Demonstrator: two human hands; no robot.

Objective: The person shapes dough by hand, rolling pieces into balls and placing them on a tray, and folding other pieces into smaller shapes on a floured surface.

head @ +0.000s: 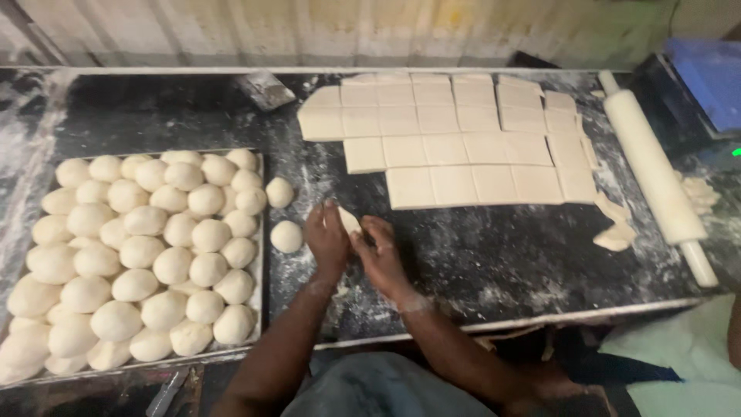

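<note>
Both hands, left hand (327,235) and right hand (380,251), are clamped together around a dough piece (349,221) between them.

Tray (261,255) of dough balls (139,251) left, cut dough squares (455,143) behind right, rolling pin (656,174) far right

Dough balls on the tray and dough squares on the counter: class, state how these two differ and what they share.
1. The dough balls are rounded; the dough squares are flat with cut edges.
2. The dough balls are heaped close in a metal tray; the dough squares lie in rows on the dark floured counter.
3. The dough balls sit left of the hands; the dough squares lie beyond them, to the right.
Both are pale, raw dough.
</note>
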